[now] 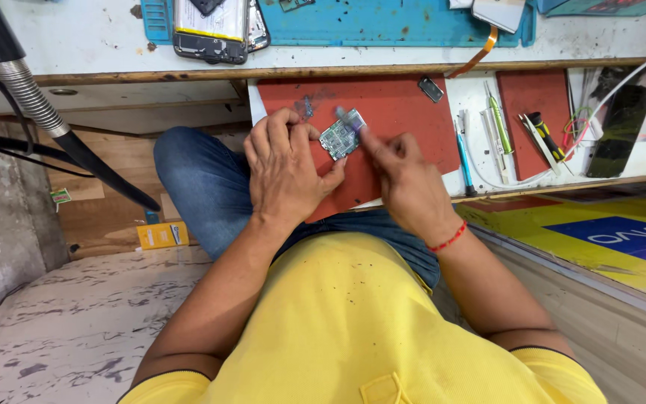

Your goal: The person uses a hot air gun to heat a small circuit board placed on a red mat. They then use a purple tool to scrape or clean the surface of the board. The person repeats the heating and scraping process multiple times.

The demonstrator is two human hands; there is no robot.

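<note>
Head view looks down past a yellow shirt (353,322) and blue jeans (203,187) to the 2 hands working over a pulled-out drawer. On the right wrist sits a red thread bracelet (448,239).

Left hand (285,172) curls around a small green circuit board (340,136), thumb and fingers pinching its left and lower edges so it sits tilted just above the red mat (405,112). Right hand (405,179) has its fingers pressed together on a small blurred tool (347,116), whose tip meets the top of the board; what kind of tool it is cannot be told.

Beyond the hands, a small dark metal part (431,88) lies on the mat near its upper right corner. Right of the mat, on the white drawer floor, lie a blue pen-like tool (463,157), green-handled tweezers (498,120), and a second, smaller red mat (532,112) with a black and yellow screwdriver (547,138) at its edge.

Farthest off, on the white bench top, an opened phone (211,30) rests beside a blue work mat (383,26), and an orange flex ribbon (476,56) hangs over the bench edge. At left, a metal hose (28,97) crosses the corner.
</note>
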